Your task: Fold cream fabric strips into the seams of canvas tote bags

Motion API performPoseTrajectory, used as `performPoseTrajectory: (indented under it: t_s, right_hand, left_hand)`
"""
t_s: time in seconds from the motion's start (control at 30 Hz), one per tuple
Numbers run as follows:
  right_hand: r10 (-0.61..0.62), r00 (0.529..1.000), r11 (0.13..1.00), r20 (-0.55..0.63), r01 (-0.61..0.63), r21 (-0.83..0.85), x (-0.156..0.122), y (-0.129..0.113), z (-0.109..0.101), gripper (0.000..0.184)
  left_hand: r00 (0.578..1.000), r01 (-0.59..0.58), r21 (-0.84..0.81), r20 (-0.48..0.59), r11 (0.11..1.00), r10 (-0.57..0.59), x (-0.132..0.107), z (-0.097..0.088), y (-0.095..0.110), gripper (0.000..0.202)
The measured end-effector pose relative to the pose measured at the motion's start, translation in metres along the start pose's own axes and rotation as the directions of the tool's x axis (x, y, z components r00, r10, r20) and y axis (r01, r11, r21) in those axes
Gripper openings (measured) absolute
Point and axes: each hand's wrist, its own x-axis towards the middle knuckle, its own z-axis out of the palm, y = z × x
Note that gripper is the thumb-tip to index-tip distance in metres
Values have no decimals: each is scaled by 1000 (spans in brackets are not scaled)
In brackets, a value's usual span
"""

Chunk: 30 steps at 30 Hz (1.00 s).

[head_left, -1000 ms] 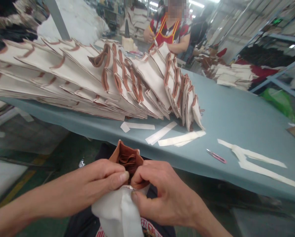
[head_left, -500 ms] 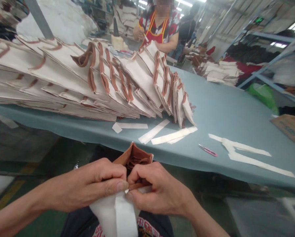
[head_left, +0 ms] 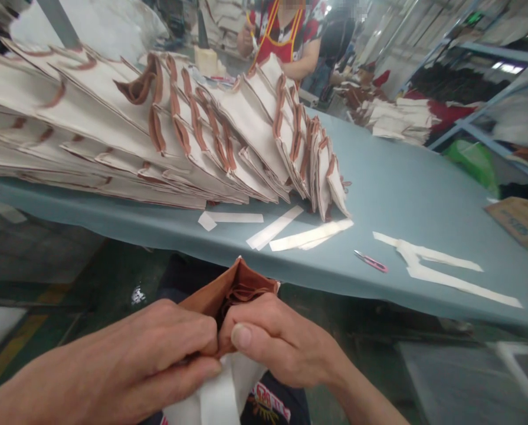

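The brown-lined rim of a white bag (head_left: 249,373) was gripped between the thumb and curled fingers of the left hand (head_left: 161,351). The same rim was pinched by the right hand (head_left: 275,336), closed just beside it. The bag was held over the lap, before the table (head_left: 405,189).

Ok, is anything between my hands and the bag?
Nothing visible: your left hand and right hand both hold the bag at its open end. The pink snips lie apart on the table. Exact contact points are hidden.
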Motion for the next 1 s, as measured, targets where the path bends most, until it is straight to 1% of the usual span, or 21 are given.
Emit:
performPoseTrajectory:
  t_s: [0.07, 0.17, 0.23, 0.27, 0.3, 0.33, 0.4, 0.47, 0.5, 0.57, 0.63, 0.7, 0.8, 0.9, 1.0]
  right_hand:
    - [-3, 1000, 999, 20, 3, -36, 2, -1, 0, 49]
    - [-22, 999, 999, 29, 23, -29, 4, 2, 3, 53]
    - [-55, 998, 998, 8, 55, -38, 3, 4, 6, 50]
    - [-88, 996, 993, -10, 87, -74, 1, 5, 8, 46]
    - [-131, 991, 981, -31, 125, -148, -1, 5, 9, 42]
    - [-186, 981, 953, -51, 167, -253, -4, 4, 11, 38]
    - [-303, 950, 843, -77, 229, -487, -10, 1, 14, 35]
    - [-377, 922, 725, -91, 233, -649, -14, -3, 16, 35]
    - [-397, 913, 685, -97, 224, -694, -15, -6, 17, 35]
    - [-411, 906, 637, -97, 209, -742, -17, -9, 19, 36]
    - [-417, 905, 596, -87, 199, -778, -17, -12, 20, 38]
    - [-416, 906, 561, -81, 186, -807, -16, -13, 21, 39]
    - [-411, 909, 531, -73, 174, -829, -16, -15, 21, 38]
    - [-408, 910, 529, -69, 174, -830, -16, -19, 20, 38]
    - [-397, 915, 590, -73, 193, -784, -17, -22, 17, 36]
  left_hand:
    - [1000, 15, -24, 17, 1000, -14, -2, 0, 0, 25]
    - [998, 62, -48, 27, 997, -60, -5, -2, -3, 26]
    - [993, 119, -76, 20, 990, -117, -5, -2, -6, 27]
    - [989, 151, -116, 27, 982, -149, -4, -2, -8, 30]
    - [983, 184, -171, 47, 968, -179, -3, -2, -10, 34]
    - [976, 217, -235, 73, 947, -206, -1, 0, -12, 39]
    - [965, 263, -354, 104, 897, -242, 2, 3, -16, 53]
    - [959, 282, -411, 106, 867, -261, 4, 6, -18, 66]
    - [959, 281, -416, 100, 865, -264, 5, 7, -17, 72]
    - [966, 258, -389, 77, 884, -248, 7, 6, -15, 78]
    - [977, 213, -327, 56, 921, -206, 10, 3, -9, 80]
    - [988, 155, -238, 39, 959, -150, 15, -3, -1, 78]
    - [993, 104, -71, 55, 992, -101, 22, -12, 8, 70]
    - [987, 116, 43, 110, 992, -120, 23, -19, 12, 53]
    - [982, 100, 57, 152, 993, -108, 17, -21, 11, 40]
